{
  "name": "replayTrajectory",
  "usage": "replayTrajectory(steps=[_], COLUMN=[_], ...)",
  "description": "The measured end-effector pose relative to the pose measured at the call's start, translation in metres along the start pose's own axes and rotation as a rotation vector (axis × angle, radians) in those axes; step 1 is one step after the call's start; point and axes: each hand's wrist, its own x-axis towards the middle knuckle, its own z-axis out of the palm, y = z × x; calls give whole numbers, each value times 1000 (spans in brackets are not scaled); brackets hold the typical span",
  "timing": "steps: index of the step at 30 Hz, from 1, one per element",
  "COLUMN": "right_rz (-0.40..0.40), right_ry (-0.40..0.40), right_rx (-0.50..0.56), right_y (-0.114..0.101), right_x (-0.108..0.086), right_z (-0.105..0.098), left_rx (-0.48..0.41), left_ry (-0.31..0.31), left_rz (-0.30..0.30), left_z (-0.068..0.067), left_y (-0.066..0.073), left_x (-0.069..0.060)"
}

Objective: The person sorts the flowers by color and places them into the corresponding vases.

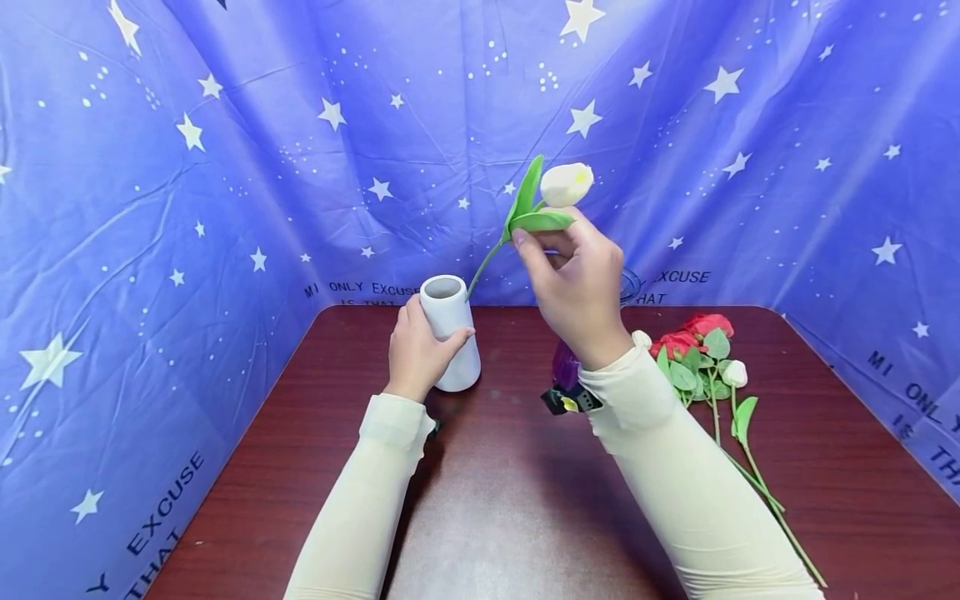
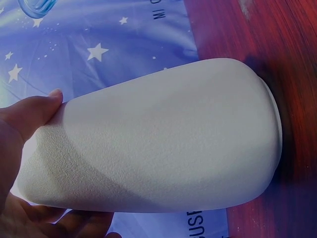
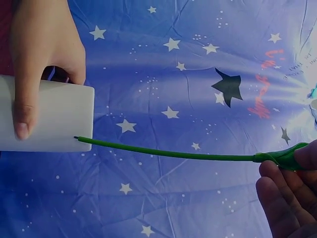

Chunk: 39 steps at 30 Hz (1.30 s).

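A white vase (image 1: 459, 367) stands upright on the table. My left hand (image 1: 422, 350) grips its upper part, thumb on the near side; in the left wrist view the vase wall (image 2: 173, 139) fills most of the frame. My right hand (image 1: 583, 287) pinches an artificial white tulip (image 1: 567, 184) by its green leaves, just below the bloom. The tulip's thin stem (image 3: 168, 154) slants down to the vase. Its dark tip shows against the outside of the vase near the rim, in the right wrist view. Whether it touches the wall I cannot tell.
Artificial red roses (image 1: 678, 343) and another white tulip (image 1: 736, 373) lie at the table's right, stems pointing forward. Behind my right forearm is a partly hidden purple object (image 1: 565, 367), with a bluish clear rim (image 1: 632, 286) above. A starry blue curtain (image 1: 465, 125) surrounds the dark red table (image 1: 480, 517).
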Motion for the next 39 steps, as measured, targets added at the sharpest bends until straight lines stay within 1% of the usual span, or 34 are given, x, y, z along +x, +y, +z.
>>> replayTrajectory(steps=[5,7,11,13,17,21,25,29,34,39], right_rz=[5,1,-35,-47,-58,-54,-20,-7,-3,-2], right_ry=[-18,-10,37,50,38,33,22,6,-1,-26], right_rx=[-28,0,93,121,142,127,95,72,77,75], right_y=[2,2,1,1,2,1,1,1,2,6], right_x=[-3,-3,1,3,3,2,0,-1,-2,-3], right_z=[3,3,-1,-2,0,3,5,5,5,10], left_rx=[-3,-5,-10,-7,-1,-3,-4,-3,-3,8], left_ry=[-6,-7,-14,-14,-14,-18,-15,-21,-15,0], left_rz=[-3,-5,-3,-3,-8,-12,-14,-14,5,10], left_z=[1,2,3,4,3,2,2,3,4,1], left_y=[0,0,1,1,1,0,-1,-2,-1,-1], left_x=[-1,-2,-2,-1,-2,-3,-4,-4,-3,-1])
